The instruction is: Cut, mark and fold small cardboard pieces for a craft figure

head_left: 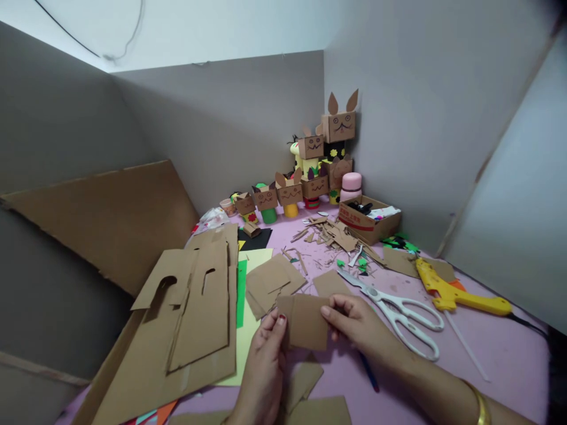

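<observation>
Both of my hands hold one small rectangular cardboard piece [305,321] just above the pink table [496,342]. My left hand [263,366] pinches its left edge with thumb and fingers closed. My right hand [358,324] grips the right edge, thumb on the front. A gold bangle [481,407] is on my right wrist. White-handled scissors [398,313] lie just right of my right hand, and a yellow glue gun [456,292] lies beyond them. More cut cardboard pieces [272,283] lie behind the held piece.
Large cardboard sheets [190,319] with cut-outs lie at the left over yellow and green paper. Several cardboard box animals [305,177] stand in the far corner beside a pink bottle [351,187] and an open box [367,221]. Scraps [330,233] litter the middle.
</observation>
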Motion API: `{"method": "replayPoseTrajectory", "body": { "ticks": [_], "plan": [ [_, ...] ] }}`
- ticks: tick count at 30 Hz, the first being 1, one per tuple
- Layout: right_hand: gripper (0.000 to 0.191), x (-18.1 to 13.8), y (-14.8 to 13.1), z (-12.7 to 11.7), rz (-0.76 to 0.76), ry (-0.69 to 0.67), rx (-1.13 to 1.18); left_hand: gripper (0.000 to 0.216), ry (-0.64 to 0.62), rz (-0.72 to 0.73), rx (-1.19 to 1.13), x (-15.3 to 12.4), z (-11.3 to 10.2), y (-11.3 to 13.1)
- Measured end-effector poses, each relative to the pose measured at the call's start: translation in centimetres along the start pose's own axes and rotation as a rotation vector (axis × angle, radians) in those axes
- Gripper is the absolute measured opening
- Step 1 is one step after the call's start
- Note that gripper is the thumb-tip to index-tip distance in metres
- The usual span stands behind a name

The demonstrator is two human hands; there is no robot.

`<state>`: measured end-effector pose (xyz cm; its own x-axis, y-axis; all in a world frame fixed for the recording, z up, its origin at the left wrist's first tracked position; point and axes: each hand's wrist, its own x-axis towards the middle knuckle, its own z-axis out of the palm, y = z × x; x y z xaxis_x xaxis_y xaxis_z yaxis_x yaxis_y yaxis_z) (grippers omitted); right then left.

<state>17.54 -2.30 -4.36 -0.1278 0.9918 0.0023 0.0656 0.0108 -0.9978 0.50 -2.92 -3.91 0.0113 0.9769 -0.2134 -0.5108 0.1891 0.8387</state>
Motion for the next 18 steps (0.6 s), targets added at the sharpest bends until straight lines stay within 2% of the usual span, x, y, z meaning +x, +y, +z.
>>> {"method": "replayPoseTrajectory", "body": {
  "ticks": [7, 12, 18],
  "plan": [
    [0.035, 0.6, 0.0, -1.9, -0.074, 0.048, 0.040, 0.023, 0.170, 0.024, -0.032, 0.6, -0.2, 0.5],
    [0.035, 0.8, 0.3, -2.4, -0.090, -0.006, 0.041, 0.031, 0.129, 0.019, -0.010, 0.6, -0.1, 0.4],
    [0.032, 0.6, 0.2, -2.0, -0.114, -0.037, 0.073, 0.030, 0.090, 0.003, -0.019, 0.5, -0.3, 0.3]
  ]
}}
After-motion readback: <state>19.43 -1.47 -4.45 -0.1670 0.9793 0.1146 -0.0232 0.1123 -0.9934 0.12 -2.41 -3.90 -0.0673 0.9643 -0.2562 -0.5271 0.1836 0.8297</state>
